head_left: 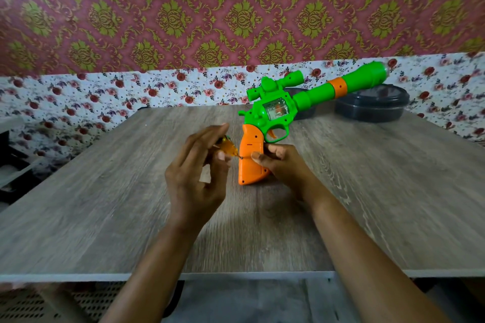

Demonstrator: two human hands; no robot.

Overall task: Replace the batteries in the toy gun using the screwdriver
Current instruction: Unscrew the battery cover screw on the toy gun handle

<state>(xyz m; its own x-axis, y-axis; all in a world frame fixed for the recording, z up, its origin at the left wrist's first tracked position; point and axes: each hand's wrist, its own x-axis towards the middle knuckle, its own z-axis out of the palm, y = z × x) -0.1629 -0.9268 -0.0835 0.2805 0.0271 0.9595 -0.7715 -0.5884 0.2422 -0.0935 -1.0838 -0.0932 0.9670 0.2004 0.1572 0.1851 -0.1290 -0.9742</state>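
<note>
We see the toy gun (278,110) standing near the middle of the wood-grain surface (105,204). The butt of its orange grip (250,165) rests on the surface, and its green barrel slants up and away to the right. The right hand (284,165) holds the grip from the right side, with the thumb pressed on its near face and the fingers wrapped behind. The left hand (196,173) is closed round the screwdriver (228,148), of which we see mostly the translucent orange handle. Its short dark tip meets the left edge of the grip, at about mid-height. The two hands are close together, with only the grip between them.

Towards the far right of the surface sits a round dark container (372,107) with its lid on (we cannot tell what is inside it). A second dark container (305,113) shows just behind the gun's barrel and is mostly hidden by it, so we cannot make out its contents either. A floral sheet (105,94) runs along the wall behind the surface, below patterned wallpaper (236,8).
</note>
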